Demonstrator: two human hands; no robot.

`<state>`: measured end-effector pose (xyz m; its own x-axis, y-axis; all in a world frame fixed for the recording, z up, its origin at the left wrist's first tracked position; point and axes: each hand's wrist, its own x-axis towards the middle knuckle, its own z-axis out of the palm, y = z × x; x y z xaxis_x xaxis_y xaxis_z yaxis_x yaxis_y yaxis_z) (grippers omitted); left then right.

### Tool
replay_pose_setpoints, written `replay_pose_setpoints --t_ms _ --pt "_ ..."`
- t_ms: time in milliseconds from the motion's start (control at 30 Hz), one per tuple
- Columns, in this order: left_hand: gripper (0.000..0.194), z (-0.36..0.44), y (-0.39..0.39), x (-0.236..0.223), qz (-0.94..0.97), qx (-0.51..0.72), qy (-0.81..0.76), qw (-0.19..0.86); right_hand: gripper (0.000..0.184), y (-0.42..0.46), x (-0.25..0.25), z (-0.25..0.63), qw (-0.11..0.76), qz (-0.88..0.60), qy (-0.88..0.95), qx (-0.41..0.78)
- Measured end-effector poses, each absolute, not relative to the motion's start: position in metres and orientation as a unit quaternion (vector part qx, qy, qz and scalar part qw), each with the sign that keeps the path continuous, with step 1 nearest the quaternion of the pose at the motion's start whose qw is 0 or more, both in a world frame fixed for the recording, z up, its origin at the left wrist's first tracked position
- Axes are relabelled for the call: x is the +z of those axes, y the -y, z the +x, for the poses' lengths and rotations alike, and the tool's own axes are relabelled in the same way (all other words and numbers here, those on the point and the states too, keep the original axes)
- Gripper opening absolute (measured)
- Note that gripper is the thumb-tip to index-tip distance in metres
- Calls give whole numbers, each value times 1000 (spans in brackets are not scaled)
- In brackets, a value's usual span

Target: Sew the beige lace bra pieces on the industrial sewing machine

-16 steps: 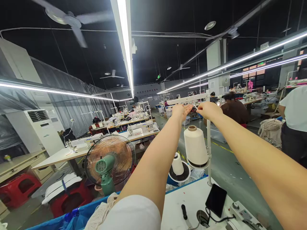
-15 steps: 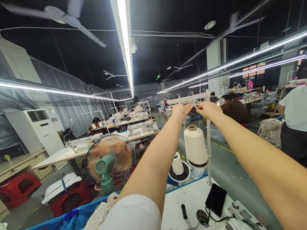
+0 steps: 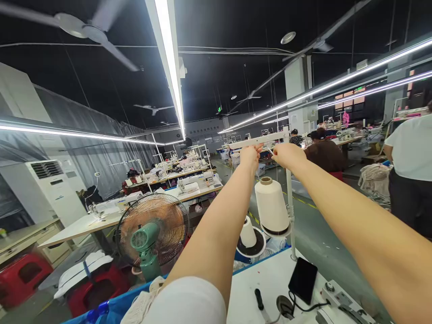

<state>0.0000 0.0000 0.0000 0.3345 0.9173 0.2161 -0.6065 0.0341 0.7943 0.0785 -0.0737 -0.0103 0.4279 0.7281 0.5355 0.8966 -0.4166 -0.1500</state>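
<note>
Both my arms reach up and forward to the white thread-guide bar point(image 3: 259, 140) at the top of a thin stand pole point(image 3: 290, 211). My left hand point(image 3: 250, 156) is closed in a pinch just under the bar. My right hand point(image 3: 287, 155) is closed too, pinching a fine white thread between the two hands. Below them a large white thread cone point(image 3: 271, 205) sits on the stand, with a smaller white cone point(image 3: 248, 232) to its left.
A black phone point(image 3: 303, 280) and a sewing machine top point(image 3: 337, 301) lie on the white table point(image 3: 270, 279) near me. A green fan point(image 3: 151, 230) stands left, beside red stools and a blue bin edge. People work at the right; rows of sewing tables stretch behind.
My left hand's fingers have closed from spread to a pinch under the bar. The view has shifted slightly right and down; both arms stay raised.
</note>
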Motion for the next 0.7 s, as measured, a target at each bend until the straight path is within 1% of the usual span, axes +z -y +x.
replay_pose_setpoints --t_ms 167,467,700 --pt "25 -11 7 -7 452 531 -166 698 14 66 -11 80 215 -826 488 -184" --pt "19 -15 8 -10 433 528 -136 718 19 64 -17 80 228 -817 500 -177" --pt "24 -12 8 -6 449 518 -135 715 21 68 -16 84 232 -799 523 -184"
